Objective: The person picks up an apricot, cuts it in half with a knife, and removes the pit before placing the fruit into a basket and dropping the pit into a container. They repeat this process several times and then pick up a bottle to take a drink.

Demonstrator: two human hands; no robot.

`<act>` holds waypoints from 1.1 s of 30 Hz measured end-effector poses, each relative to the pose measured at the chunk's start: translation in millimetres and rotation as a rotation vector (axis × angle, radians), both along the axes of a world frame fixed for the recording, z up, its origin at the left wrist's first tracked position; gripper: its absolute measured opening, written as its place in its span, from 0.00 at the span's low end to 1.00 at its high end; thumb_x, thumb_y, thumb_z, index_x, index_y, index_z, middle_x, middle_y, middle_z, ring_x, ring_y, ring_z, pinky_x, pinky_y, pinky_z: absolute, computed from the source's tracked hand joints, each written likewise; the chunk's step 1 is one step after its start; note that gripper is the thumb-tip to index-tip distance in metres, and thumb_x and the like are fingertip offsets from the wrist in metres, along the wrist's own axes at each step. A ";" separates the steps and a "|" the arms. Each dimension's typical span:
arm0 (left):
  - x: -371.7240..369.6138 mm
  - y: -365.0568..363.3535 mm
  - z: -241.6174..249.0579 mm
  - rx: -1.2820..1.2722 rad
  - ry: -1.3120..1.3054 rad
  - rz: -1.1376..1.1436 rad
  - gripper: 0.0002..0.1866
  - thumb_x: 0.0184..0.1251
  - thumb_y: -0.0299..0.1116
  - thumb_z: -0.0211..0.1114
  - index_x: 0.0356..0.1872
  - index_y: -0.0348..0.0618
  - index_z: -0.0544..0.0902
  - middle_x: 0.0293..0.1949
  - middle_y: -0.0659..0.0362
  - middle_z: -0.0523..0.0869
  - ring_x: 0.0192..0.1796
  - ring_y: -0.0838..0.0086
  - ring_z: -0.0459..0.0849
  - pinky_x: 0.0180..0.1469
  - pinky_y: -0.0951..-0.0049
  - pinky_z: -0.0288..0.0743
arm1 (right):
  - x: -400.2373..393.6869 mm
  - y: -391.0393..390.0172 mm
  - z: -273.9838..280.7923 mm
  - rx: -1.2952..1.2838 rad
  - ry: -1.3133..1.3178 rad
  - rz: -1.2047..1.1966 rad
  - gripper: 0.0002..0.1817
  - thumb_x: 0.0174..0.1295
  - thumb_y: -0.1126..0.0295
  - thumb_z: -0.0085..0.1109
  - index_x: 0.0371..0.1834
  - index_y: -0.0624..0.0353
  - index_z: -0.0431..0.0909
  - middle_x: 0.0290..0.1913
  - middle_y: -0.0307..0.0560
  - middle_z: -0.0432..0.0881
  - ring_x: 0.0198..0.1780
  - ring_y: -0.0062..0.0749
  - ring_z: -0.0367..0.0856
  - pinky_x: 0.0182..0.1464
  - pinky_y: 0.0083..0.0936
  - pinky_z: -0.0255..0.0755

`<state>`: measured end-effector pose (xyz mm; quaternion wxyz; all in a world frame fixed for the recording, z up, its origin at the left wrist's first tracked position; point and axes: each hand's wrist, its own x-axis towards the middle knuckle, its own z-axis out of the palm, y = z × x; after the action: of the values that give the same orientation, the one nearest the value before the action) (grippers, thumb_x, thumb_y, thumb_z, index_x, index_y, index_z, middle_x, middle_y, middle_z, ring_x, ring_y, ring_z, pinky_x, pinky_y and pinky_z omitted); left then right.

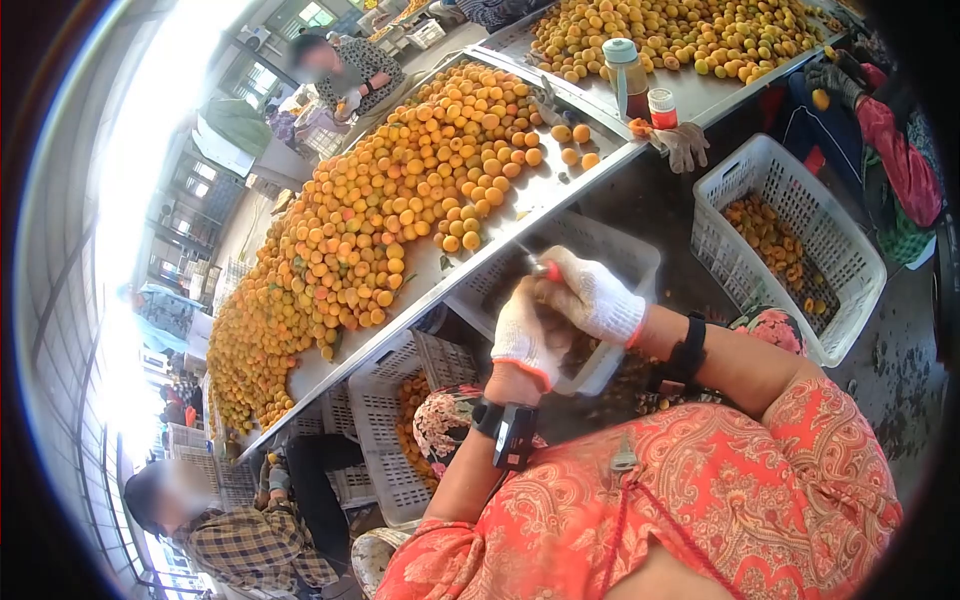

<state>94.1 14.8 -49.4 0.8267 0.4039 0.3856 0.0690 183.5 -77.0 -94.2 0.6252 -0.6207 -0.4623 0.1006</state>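
You're gripping a small red-handled knife [549, 268] w/ white-gloved right hand [598, 297], blade pointing up-left; left hand [527, 338] just below, fingers curled, contents hidden.

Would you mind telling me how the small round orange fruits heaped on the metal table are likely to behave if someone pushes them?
The small round orange fruits would probably roll easily: they look round and smooth, and a few lie loose near the edge of the metal table. Pushing the heap may shift several at once, since they are piled touching. They look light, and perhaps bruise easily.
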 end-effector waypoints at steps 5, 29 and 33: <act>7.5 4.0 -1.7 0.172 0.061 0.084 0.20 0.75 0.50 0.55 0.20 0.60 0.70 0.13 0.71 0.65 0.11 0.81 0.59 0.15 0.78 0.47 | 9.1 -1.4 4.3 -0.051 -0.076 0.095 0.11 0.71 0.71 0.57 0.51 0.61 0.69 0.40 0.60 0.84 0.45 0.57 0.85 0.45 0.40 0.77; -42.9 90.0 -10.4 0.610 0.072 -0.039 0.09 0.72 0.38 0.61 0.42 0.44 0.82 0.24 0.67 0.76 0.17 0.84 0.69 0.16 0.83 0.54 | 38.8 30.6 -19.9 -0.280 0.285 -0.259 0.16 0.66 0.60 0.61 0.46 0.63 0.80 0.38 0.57 0.86 0.41 0.45 0.85 0.47 0.36 0.75; -119.8 205.4 -18.8 1.083 0.486 -0.058 0.12 0.70 0.38 0.63 0.41 0.39 0.84 0.26 0.64 0.80 0.22 0.78 0.75 0.23 0.76 0.64 | 41.3 27.5 -24.0 -0.411 0.184 -0.304 0.20 0.64 0.59 0.62 0.51 0.62 0.77 0.45 0.63 0.85 0.51 0.57 0.83 0.54 0.42 0.76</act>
<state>-25.7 220.3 -68.1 0.3925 0.7828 0.4625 0.1387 224.8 -49.6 -118.2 0.5332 -0.7852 -0.2750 0.1532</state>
